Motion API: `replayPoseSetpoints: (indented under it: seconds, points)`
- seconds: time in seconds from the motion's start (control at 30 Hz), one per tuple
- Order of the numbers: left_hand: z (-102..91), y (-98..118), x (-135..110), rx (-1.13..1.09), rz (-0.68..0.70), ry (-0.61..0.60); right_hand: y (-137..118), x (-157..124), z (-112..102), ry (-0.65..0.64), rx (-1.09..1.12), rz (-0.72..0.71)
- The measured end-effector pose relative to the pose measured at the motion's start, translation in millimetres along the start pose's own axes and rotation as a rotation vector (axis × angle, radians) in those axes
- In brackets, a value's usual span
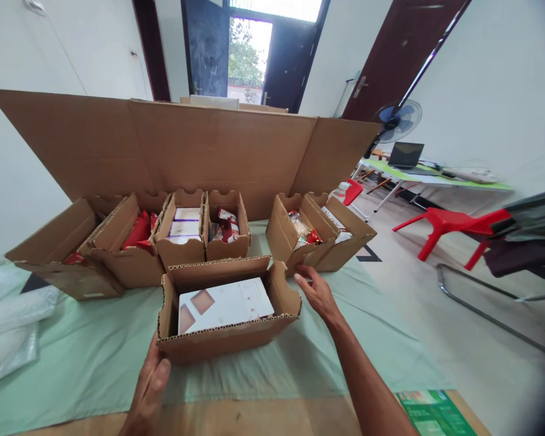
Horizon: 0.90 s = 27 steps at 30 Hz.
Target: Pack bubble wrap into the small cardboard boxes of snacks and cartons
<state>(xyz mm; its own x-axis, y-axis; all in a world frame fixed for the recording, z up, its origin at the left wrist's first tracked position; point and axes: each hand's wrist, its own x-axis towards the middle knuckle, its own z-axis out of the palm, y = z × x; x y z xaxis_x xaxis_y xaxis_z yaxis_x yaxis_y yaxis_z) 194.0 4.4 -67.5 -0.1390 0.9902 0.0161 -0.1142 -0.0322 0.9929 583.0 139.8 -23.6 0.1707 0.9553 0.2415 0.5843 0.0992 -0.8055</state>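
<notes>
Open front carton (222,344), brown corrugated cardboard, on the green cloth (372,345) covering the tabletop (254,419), ahead of the person and between the hands; long axis crosswise, right end slightly farther off. Left hand (149,378) nearer, at the carton's left end; grip loose, thumb away from the cardboard, fingers partly hidden, so whether they press on it cannot be told. Right hand (320,298) just beyond the right end, fingers spread and lightly curved, holding nothing, near a pair of cartons (282,245). Condition: raw fluted edges, notched end walls. Contents: one white pack (240,307), flat-faced, brown squares printed at its left, lying lengthwise, slightly tilted.
</notes>
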Motion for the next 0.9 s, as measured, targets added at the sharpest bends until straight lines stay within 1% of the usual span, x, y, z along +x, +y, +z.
replayPoseSetpoints:
  seconds: [0.07, 0.1, 0.2, 0.23, 0.3, 0.37, 0.4, 0.43, 0.5, 0.57, 0.63, 0.77, 0.83, 0.9]
  points:
    - [4.8, 9.2, -2.7, 0.034, -0.018, 0.035, 3.5, 5.2, 2.4, -0.003, -0.003, 0.017]
    - [6.3, 13.7, -3.7, 0.047, -0.027, 0.056, 4.1, 3.4, 2.3, -0.012, -0.005, 0.028]
    - [4.6, 21.9, -3.3, 0.100, -0.050, 0.040, -1.6, -17.6, -2.2, -0.076, -0.001, 0.057]
    - [2.6, 22.5, -2.4, 0.113, -0.053, 0.019, -6.1, -28.5, -4.4, -0.128, 0.006, 0.051]
    - [-0.8, 21.3, -1.0, 0.131, -0.040, -0.022, -17.5, -53.2, -7.1, -0.282, 0.025, 0.000]
    - [-0.8, 18.8, -0.7, 0.140, -0.014, -0.057, -28.9, -77.8, -4.2, -0.413, 0.036, -0.051]
    - [0.5, 17.9, -0.6, 0.138, -0.006, -0.073, -33.7, -88.6, 0.1, -0.433, 0.029, -0.056]
    - [2.3, 17.4, -0.3, 0.135, -0.003, -0.083, -37.9, -97.6, 6.3, -0.415, 0.014, -0.043]
    - [5.4, 18.6, 2.7, 0.133, -0.004, -0.079, -45.5, -108.2, 22.5, -0.343, -0.011, -0.005]
    - [5.8, 23.3, 11.3, 0.159, 0.014, -0.029, -53.9, -107.3, 39.8, -0.299, 0.006, 0.008]
    - [3.9, 30.9, 26.0, 0.206, 0.068, 0.018, -64.1, -97.2, 54.6, -0.287, 0.060, 0.007]
    - [-0.9, 43.2, 59.0, 0.309, 0.176, 0.021, -81.9, -72.9, 77.6, -0.291, 0.091, 0.019]
    - [-5.6, 42.0, 65.4, 0.359, 0.186, 0.038, -82.5, -69.2, 88.0, -0.298, 0.090, 0.044]
    - [-14.9, 37.1, 60.5, 0.419, 0.185, 0.082, -75.2, -72.5, 95.9, -0.293, 0.104, 0.068]
